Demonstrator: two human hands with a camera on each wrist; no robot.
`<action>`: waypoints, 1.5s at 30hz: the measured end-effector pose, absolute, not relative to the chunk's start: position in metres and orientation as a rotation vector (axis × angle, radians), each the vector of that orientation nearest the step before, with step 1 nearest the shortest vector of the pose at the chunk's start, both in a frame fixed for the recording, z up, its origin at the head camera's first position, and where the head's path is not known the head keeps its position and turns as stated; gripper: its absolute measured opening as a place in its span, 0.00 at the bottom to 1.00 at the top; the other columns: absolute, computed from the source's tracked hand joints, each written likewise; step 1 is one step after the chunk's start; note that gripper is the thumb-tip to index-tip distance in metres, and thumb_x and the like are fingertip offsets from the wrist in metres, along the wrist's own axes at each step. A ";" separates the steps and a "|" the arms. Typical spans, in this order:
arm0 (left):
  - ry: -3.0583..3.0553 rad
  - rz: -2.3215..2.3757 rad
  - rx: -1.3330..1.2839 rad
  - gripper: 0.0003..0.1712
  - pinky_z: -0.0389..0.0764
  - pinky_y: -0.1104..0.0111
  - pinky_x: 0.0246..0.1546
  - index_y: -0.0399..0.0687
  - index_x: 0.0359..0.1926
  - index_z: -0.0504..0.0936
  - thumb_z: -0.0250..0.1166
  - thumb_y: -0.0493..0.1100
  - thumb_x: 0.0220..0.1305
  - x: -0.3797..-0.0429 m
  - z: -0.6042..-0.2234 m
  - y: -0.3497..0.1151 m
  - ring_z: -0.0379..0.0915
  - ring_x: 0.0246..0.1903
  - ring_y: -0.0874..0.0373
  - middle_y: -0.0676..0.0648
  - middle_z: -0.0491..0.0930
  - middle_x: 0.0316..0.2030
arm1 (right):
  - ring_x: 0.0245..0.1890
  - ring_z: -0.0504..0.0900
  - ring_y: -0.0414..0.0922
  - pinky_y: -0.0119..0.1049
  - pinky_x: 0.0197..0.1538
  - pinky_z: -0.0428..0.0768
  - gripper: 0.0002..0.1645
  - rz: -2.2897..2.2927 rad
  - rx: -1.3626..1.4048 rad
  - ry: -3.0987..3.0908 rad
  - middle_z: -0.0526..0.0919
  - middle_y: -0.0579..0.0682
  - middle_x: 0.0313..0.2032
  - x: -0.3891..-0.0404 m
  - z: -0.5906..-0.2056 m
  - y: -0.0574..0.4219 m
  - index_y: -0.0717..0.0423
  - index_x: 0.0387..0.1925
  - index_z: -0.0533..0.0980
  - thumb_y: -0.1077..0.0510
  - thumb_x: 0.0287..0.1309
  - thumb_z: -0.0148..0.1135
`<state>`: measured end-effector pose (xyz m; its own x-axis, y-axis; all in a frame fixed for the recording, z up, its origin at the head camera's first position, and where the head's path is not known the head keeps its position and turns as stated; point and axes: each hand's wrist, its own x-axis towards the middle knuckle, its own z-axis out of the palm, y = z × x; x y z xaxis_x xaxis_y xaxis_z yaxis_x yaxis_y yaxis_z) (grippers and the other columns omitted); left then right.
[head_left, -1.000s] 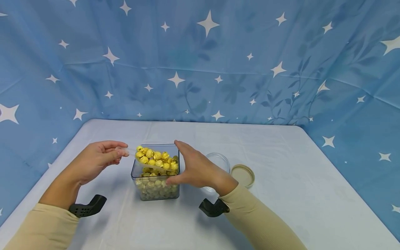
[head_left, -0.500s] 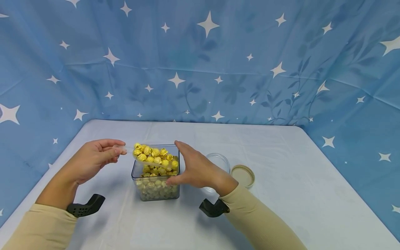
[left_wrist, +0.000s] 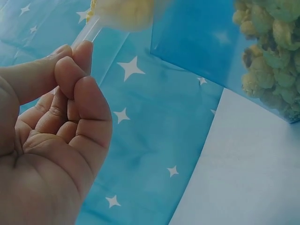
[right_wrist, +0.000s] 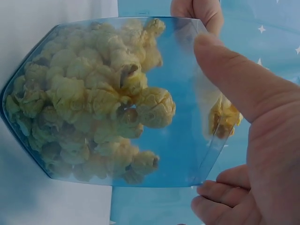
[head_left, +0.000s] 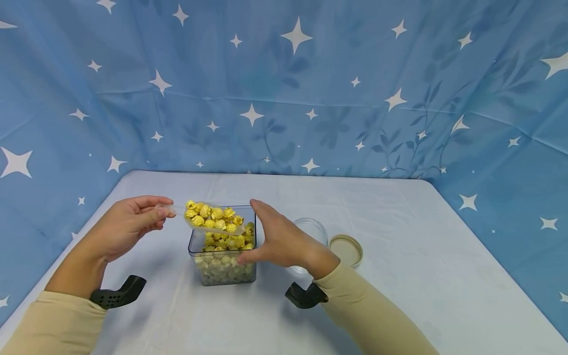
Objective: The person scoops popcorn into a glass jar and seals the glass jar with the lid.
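My left hand (head_left: 122,229) pinches the handle of a translucent scoop (head_left: 179,210) between thumb and fingertips. Yellow popcorn (head_left: 213,214) is heaped on the scoop, which is over the left and middle part of a clear square container (head_left: 193,245). More popcorn (right_wrist: 93,98) fills the lower part of that container, seen through its wall in the right wrist view. With the thumb on the near side and fingers at the far side, my right hand (head_left: 286,241) grips the container's right end near the rim. In the left wrist view, the scoop's bowl is cut off at the top.
A clear round jar (head_left: 311,227) is partly hidden behind my right hand. Just right of it, a round lid with a gold rim (head_left: 357,246) lies on the white tabletop (head_left: 421,256). A blue star-patterned curtain (head_left: 337,133) hangs behind the table.
My left hand has drawn the loaded scoop to the left and slightly up, so its tip is farther from the container's right wall. The right hand and the container stay almost in place.
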<state>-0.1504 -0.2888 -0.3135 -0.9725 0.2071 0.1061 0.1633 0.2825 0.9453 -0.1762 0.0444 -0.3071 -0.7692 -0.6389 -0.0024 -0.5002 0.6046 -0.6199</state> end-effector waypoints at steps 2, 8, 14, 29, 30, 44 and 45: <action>2.465 1.845 0.374 0.12 0.77 0.76 0.42 0.59 0.51 0.80 0.55 0.37 0.77 -0.151 -0.313 -0.289 0.75 0.38 0.61 0.58 0.83 0.41 | 0.77 0.47 0.48 0.47 0.73 0.55 0.71 -0.913 -0.956 2.619 0.48 0.52 0.78 -0.175 -0.306 0.047 0.55 0.80 0.44 0.39 0.48 0.78; 2.432 1.883 0.394 0.13 0.77 0.76 0.42 0.60 0.50 0.80 0.55 0.37 0.76 -0.152 -0.312 -0.286 0.75 0.38 0.61 0.56 0.83 0.41 | 0.75 0.54 0.49 0.51 0.70 0.60 0.66 -0.990 -1.007 2.672 0.54 0.52 0.76 -0.174 -0.302 0.058 0.55 0.78 0.51 0.41 0.48 0.79; 2.409 1.919 0.389 0.12 0.78 0.76 0.42 0.58 0.50 0.80 0.56 0.36 0.76 -0.153 -0.310 -0.281 0.75 0.38 0.60 0.55 0.84 0.41 | 0.73 0.59 0.49 0.52 0.69 0.63 0.63 -1.041 -0.991 2.733 0.59 0.50 0.74 -0.174 -0.298 0.071 0.53 0.77 0.54 0.40 0.49 0.78; 2.337 1.977 0.445 0.11 0.77 0.75 0.43 0.57 0.51 0.80 0.56 0.38 0.76 -0.157 -0.305 -0.265 0.75 0.38 0.61 0.55 0.84 0.41 | 0.67 0.66 0.56 0.59 0.62 0.69 0.60 -1.148 -0.766 2.797 0.61 0.46 0.73 -0.172 -0.299 0.119 0.45 0.76 0.58 0.43 0.46 0.81; 2.330 1.983 0.444 0.11 0.77 0.75 0.42 0.57 0.51 0.80 0.56 0.37 0.76 -0.157 -0.305 -0.263 0.75 0.38 0.61 0.55 0.84 0.41 | 0.66 0.67 0.58 0.60 0.62 0.70 0.59 -1.155 -0.751 2.805 0.62 0.47 0.73 -0.171 -0.301 0.124 0.44 0.76 0.59 0.43 0.46 0.81; 2.341 1.965 0.439 0.13 0.78 0.74 0.42 0.37 0.57 0.76 0.56 0.37 0.76 -0.163 -0.303 -0.247 0.75 0.39 0.60 0.56 0.83 0.41 | 0.66 0.69 0.57 0.56 0.63 0.70 0.59 -1.297 -0.689 2.764 0.66 0.53 0.71 -0.168 -0.330 0.162 0.55 0.74 0.61 0.48 0.43 0.83; 2.345 1.959 0.443 0.14 0.77 0.74 0.43 0.36 0.58 0.76 0.56 0.37 0.76 -0.163 -0.303 -0.245 0.75 0.39 0.60 0.56 0.83 0.41 | 0.67 0.68 0.56 0.55 0.63 0.70 0.59 -1.314 -0.695 2.752 0.66 0.53 0.71 -0.169 -0.332 0.162 0.57 0.73 0.61 0.48 0.43 0.83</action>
